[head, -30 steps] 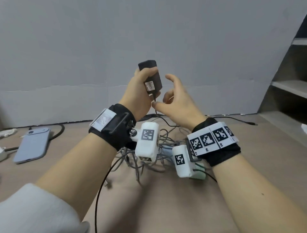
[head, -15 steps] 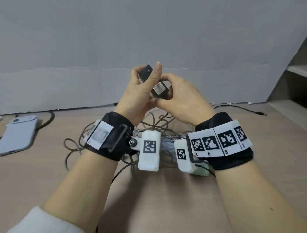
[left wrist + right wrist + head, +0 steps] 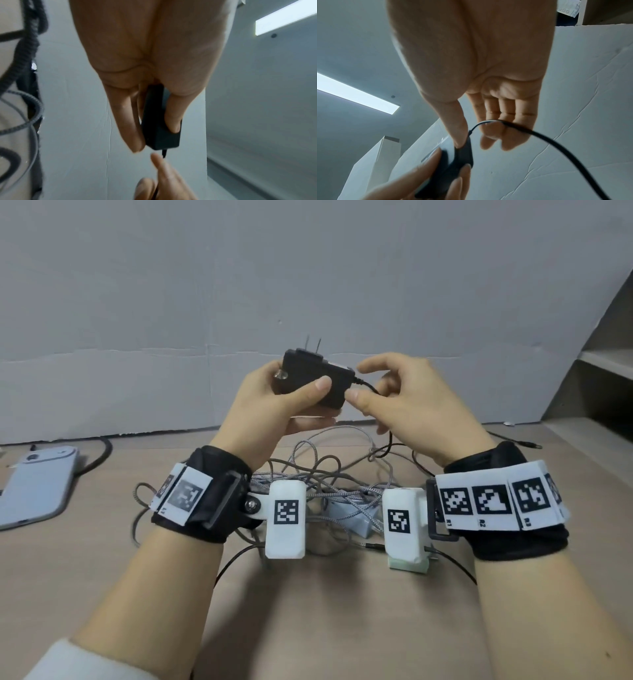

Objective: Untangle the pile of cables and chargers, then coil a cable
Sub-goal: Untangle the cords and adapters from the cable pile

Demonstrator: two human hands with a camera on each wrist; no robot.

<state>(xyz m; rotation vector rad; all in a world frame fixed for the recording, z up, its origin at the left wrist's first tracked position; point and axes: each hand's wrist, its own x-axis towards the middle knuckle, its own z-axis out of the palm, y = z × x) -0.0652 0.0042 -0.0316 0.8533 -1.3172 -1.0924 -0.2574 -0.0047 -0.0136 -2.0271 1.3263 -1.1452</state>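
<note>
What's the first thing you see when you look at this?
First, the black charger held up in the middle, prongs pointing up, gripped by the left hand. The right hand is beside it, thumb touching the charger's end, with its thin black cable running across the fingers. Below the hands, a messy pile of cables lies on the table.

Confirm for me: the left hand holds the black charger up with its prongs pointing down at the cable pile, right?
Not quite. The left hand does hold the black charger above the cable pile, but the head view shows its prongs pointing up, towards the wall.
</note>
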